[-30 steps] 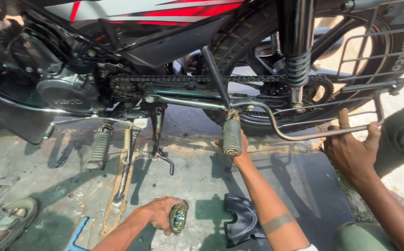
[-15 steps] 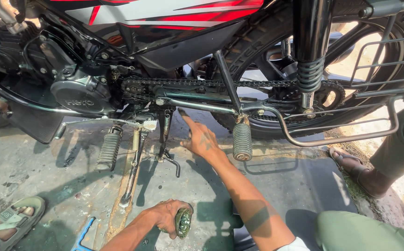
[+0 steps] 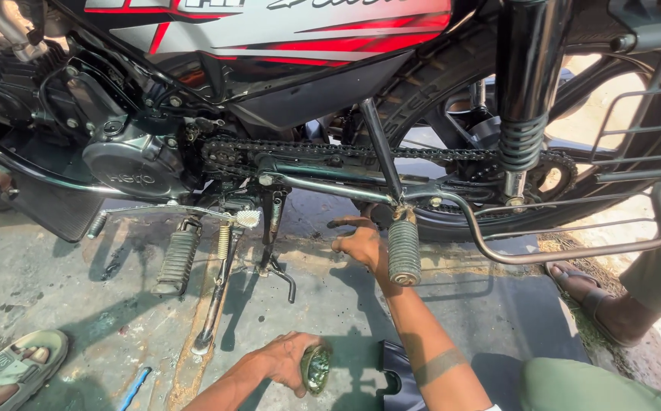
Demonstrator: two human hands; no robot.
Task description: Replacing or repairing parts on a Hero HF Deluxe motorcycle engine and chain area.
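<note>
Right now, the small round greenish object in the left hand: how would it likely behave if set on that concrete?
The round object in the left hand looks glossy and rounded, so it may roll on the concrete floor. Its sheen suggests metal or glass: probably stiff, perhaps slippery in a greasy grip.

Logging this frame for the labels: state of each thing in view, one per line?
left hand: closed around a small greenish round part, low by the ground.
right hand: open, fingers reaching under the motorcycle beside the rear footpeg.
drive chain: uncovered, on its sprockets.
side stand: down, foot on the ground.
front footpeg: folded down.
</note>
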